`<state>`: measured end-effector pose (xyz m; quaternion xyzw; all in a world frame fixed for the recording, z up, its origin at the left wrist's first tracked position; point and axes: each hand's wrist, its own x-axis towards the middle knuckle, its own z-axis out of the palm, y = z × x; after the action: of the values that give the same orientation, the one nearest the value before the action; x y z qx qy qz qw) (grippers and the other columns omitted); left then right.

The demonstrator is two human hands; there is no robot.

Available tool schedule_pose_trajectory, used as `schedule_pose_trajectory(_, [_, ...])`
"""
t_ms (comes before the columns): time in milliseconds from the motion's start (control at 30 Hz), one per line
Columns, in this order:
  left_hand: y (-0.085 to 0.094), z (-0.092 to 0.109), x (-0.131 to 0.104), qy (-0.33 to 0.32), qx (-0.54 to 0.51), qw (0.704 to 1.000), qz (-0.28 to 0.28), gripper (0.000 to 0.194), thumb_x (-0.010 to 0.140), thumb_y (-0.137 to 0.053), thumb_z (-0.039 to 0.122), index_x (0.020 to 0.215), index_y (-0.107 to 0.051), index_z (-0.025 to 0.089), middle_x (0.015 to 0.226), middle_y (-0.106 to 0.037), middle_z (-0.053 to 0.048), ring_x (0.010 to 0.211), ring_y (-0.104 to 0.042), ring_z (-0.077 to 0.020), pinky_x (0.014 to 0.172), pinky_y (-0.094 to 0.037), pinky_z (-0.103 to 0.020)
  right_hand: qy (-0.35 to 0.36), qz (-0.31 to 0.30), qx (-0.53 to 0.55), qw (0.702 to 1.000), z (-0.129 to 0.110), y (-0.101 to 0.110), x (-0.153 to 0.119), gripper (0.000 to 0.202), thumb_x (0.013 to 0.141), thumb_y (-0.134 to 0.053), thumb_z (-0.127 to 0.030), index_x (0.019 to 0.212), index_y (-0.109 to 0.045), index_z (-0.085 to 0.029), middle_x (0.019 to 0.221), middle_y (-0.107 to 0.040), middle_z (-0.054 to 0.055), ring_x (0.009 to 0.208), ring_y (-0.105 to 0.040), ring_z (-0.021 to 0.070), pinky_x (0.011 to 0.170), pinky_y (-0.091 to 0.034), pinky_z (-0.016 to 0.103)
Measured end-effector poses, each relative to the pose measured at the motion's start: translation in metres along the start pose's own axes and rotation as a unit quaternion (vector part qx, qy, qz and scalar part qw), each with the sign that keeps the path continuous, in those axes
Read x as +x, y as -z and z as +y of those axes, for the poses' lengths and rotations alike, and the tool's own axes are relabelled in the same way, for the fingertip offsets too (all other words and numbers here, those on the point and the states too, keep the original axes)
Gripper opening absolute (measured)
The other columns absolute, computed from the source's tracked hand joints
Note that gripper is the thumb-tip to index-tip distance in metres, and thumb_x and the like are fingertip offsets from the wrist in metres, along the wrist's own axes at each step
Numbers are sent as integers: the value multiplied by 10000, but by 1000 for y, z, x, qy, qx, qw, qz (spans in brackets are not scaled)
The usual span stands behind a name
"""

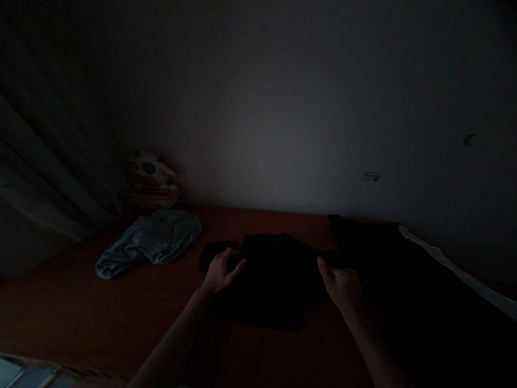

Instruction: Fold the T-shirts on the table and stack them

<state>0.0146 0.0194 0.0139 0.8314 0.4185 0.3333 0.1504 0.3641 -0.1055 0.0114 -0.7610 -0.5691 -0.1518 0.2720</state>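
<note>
A black garment (274, 280) lies spread over the reddish-brown wooden surface in front of me; in the dim light its folds and exact kind cannot be made out. On its left side, my left hand (222, 272) is closed on the dark cloth, with the thumb pointing inward and a bunched black part beyond the fingers. My right hand (342, 283) grips the opposite side, thumb up and the other fingers curled under. The fingertips of both hands are partly lost in the dark fabric.
A crumpled blue-grey denim piece (157, 237) lies at the left. Behind it a white-and-red toy-like figure (151, 172) stands by the wall. A large dark cloth (428, 302) with a pale edge covers the right. A curtain (48, 145) hangs at left.
</note>
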Motion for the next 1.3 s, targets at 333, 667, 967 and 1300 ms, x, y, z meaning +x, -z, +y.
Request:
schedule_pose_trajectory(333, [-12,-12,4,-84,24,994,-59,302,964,-490,370,1160,-692,260,1168,-767,-68,1078,-712,-244,1007,-513,-418,143,-83,149,975,-44,0,73,431,913,-576,-513,1224,-650,-223,1263,-705,118,1182,-643,281,1012,-477,421])
schedule_pose_trajectory(667, [-17,-18,18,126,-3,992,19,427,1014,-409,484,993,-749,228,960,-797,-103,924,-749,-264,797,-526,-329,103,-217,5,971,-80,-26,78,174,869,-604,-181,867,-772,-224,929,-778,98,879,-734,264,766,-532,348])
schedule_pose_trajectory(967, [-4,-38,25,247,-190,924,223,694,927,-320,752,771,-691,186,779,-731,-106,769,-696,-268,728,-530,-342,139,-61,253,955,-83,32,71,231,948,-460,-365,941,-647,-229,1111,-734,104,1064,-679,243,973,-496,384])
schedule_pose_trajectory(1300, [-10,-31,29,235,-190,930,210,587,903,-398,737,725,-582,209,701,-635,-37,696,-620,-217,629,-478,-294,148,-580,229,767,-122,90,26,463,725,-800,-488,1140,-748,-291,975,-812,18,853,-756,223,723,-519,276])
